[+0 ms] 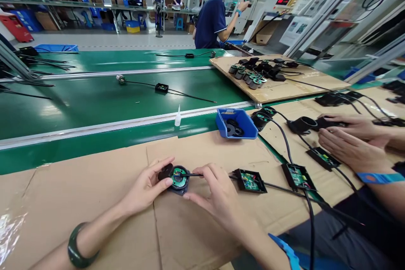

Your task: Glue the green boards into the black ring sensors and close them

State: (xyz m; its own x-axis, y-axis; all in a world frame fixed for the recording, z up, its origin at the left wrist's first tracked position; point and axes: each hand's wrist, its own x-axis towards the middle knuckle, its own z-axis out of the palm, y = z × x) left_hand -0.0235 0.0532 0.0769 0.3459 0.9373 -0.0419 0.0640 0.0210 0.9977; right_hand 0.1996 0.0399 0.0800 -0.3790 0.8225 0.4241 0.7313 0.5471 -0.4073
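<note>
Over the cardboard, my left hand (152,183) grips a round black housing (183,192) between thumb and fingers. Inside the housing a ring-shaped green circuit board (179,179) shows, with small wires at its centre. My right hand (215,187) pinches the black cable (193,174) where it leaves the housing; its thumb reaches the housing's lower right edge. Along that cable, to the right, lies an open black box (251,180) with a green circuit board in it. The undersides of the housing and my curled fingers are hidden.
A blue bin (236,124) of black rings and a small white dropper bottle (177,117) stand beyond the cardboard. At right, a co-worker's hands (354,139) handle a black part near another open box (298,177). Motor-like parts crowd a raised board (284,82).
</note>
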